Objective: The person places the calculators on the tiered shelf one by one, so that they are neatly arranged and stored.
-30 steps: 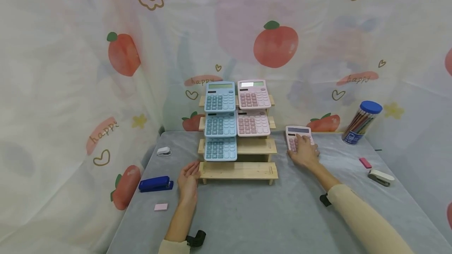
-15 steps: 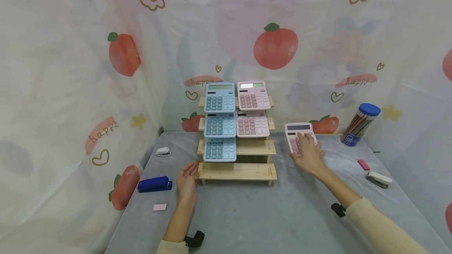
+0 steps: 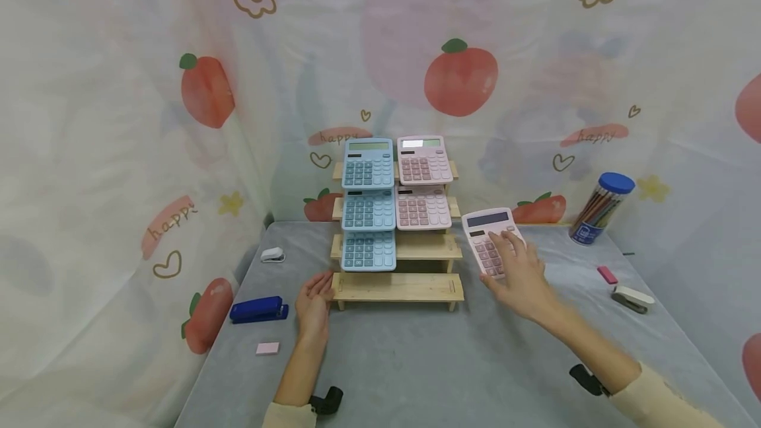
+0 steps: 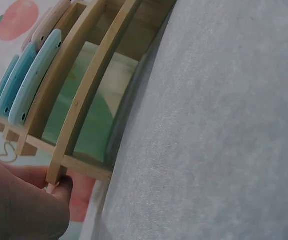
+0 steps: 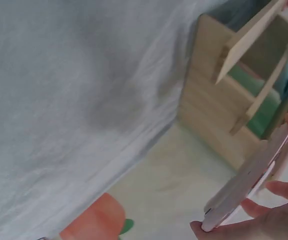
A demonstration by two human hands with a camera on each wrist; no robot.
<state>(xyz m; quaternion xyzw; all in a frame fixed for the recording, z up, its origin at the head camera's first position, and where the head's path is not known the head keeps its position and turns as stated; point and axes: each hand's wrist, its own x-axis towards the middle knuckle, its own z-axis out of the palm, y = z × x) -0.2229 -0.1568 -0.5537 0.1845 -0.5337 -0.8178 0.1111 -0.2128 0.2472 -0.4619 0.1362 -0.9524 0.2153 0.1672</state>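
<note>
My right hand (image 3: 520, 279) grips a pink calculator (image 3: 483, 220) by its edges, tilted beside the rack; the right wrist view shows the calculator (image 5: 244, 185) edge-on between thumb and fingers. My left hand (image 3: 313, 306) pinches the left end of the lowest board of a stepped wooden rack (image 3: 398, 288), as the left wrist view shows with the board (image 4: 76, 105). On the rack's left side, blue calculators (image 3: 368, 164) stand on the top three steps. Pink calculators (image 3: 425, 160) occupy the right side of the top two. Beside the lowest blue calculator (image 3: 368, 253), bare wood shows.
Left of the rack lie a white mini stapler (image 3: 273, 255), a blue stapler (image 3: 258, 310) and a pale pink eraser (image 3: 267, 349). At right are a blue-lidded jar of pencils (image 3: 602, 209), a pink eraser (image 3: 607, 275) and a white stapler (image 3: 633, 299). Patterned cloth surrounds the grey table.
My right hand has lifted the pink calculator off the table and brought it left and nearer, towards the rack. My left hand has stayed at the lowest board's end.
</note>
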